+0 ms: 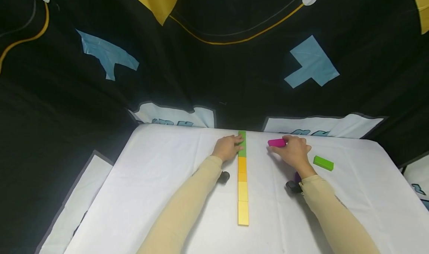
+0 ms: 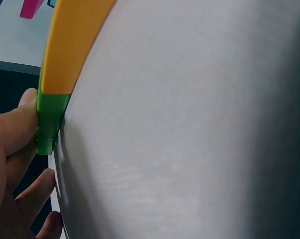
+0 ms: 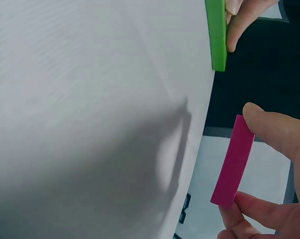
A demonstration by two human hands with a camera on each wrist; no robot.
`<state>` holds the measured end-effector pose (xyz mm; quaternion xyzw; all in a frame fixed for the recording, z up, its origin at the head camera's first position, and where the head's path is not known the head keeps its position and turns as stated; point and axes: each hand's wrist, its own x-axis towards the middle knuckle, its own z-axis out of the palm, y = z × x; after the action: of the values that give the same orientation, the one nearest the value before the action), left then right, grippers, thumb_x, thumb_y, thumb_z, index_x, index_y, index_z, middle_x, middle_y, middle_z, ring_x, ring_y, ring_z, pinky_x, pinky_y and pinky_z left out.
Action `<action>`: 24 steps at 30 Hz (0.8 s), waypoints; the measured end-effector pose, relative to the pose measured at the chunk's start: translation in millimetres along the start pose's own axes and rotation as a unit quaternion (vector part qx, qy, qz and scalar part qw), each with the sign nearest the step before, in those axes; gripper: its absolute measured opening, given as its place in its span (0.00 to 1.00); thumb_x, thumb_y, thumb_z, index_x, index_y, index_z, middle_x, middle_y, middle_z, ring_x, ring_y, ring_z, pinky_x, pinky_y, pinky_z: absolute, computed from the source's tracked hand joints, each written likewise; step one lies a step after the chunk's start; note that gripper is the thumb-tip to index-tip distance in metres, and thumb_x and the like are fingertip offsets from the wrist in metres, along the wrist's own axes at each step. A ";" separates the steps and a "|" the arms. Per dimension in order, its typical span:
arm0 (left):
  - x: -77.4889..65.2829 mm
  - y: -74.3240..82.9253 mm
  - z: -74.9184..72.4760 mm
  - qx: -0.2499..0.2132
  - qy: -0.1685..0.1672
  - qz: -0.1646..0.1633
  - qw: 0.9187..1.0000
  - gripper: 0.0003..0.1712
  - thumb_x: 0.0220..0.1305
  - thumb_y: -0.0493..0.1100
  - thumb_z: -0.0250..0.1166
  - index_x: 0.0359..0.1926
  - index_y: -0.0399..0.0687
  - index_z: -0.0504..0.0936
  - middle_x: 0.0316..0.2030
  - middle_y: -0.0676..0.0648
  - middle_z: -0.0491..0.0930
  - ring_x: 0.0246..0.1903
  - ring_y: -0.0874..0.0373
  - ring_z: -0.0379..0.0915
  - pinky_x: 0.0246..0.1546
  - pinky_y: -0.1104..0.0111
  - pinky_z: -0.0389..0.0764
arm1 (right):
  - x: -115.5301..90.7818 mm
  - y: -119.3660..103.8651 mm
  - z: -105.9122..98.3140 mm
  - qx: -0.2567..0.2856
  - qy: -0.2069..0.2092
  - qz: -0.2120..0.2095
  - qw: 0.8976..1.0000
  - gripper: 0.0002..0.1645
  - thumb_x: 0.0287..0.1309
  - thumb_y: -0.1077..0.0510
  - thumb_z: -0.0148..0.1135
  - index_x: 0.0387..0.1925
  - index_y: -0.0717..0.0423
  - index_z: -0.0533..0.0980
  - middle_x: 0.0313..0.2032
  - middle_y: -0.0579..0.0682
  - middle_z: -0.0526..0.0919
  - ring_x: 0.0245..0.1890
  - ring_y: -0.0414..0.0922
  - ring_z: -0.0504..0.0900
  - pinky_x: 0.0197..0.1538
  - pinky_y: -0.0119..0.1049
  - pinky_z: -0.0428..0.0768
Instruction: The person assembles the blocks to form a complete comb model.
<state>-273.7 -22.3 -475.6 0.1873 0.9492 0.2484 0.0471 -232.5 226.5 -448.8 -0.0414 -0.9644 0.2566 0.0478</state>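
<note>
In the head view, my left hand (image 1: 226, 148) is at the far end of a straight row of blocks. Its fingertips touch the green blocks (image 1: 243, 152) there. Toward me the row continues with orange blocks (image 1: 242, 164), then pale yellow blocks (image 1: 242, 191). To the right of the row, my right hand (image 1: 294, 152) pinches a magenta block (image 1: 276, 143) between thumb and fingers. The right wrist view has this magenta block (image 3: 233, 160) raised above the white surface, its shadow falling beside it. A separate green block (image 1: 323, 163) lies just right of my right hand.
A white cloth covers the table (image 1: 151, 164), and a black curtain (image 1: 214, 79) hangs behind its far edge. A dark round object (image 1: 223, 177) shows beside my left wrist, another (image 1: 293, 187) by the right. Something purple (image 1: 297, 177) is partly hidden by my right wrist.
</note>
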 end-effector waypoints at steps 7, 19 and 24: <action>-0.5 -1.5 1.1 -0.002 0.001 -0.002 1.000 0.26 0.70 0.51 0.64 0.67 0.57 0.77 0.71 0.58 0.67 0.72 0.53 0.61 0.73 0.60 0.61 | 9.5 -13.3 10.1 0.007 0.001 0.018 1.000 0.46 0.52 0.42 0.74 0.62 0.70 0.73 0.51 0.69 0.77 0.57 0.65 0.66 0.52 0.61 0.65; 1.7 -0.5 -0.9 0.009 0.001 0.000 1.000 0.26 0.69 0.51 0.65 0.67 0.58 0.76 0.70 0.59 0.67 0.71 0.54 0.61 0.73 0.60 0.61 | 23.1 -27.2 26.1 -0.019 0.000 0.030 0.999 0.46 0.52 0.40 0.73 0.61 0.69 0.72 0.53 0.69 0.77 0.58 0.65 0.67 0.56 0.64 0.68; 0.8 -0.4 1.0 0.002 -0.003 -0.006 1.000 0.25 0.70 0.51 0.64 0.67 0.59 0.76 0.71 0.60 0.67 0.72 0.53 0.61 0.73 0.59 0.61 | 26.5 -29.2 30.2 -0.010 -0.004 0.042 0.999 0.44 0.53 0.40 0.72 0.59 0.69 0.73 0.52 0.67 0.78 0.57 0.64 0.68 0.58 0.64 0.67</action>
<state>-274.3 -21.8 -476.7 0.1824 0.9507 0.2453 0.0514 -263.8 189.1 -458.5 -0.0810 -0.9647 0.2486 0.0327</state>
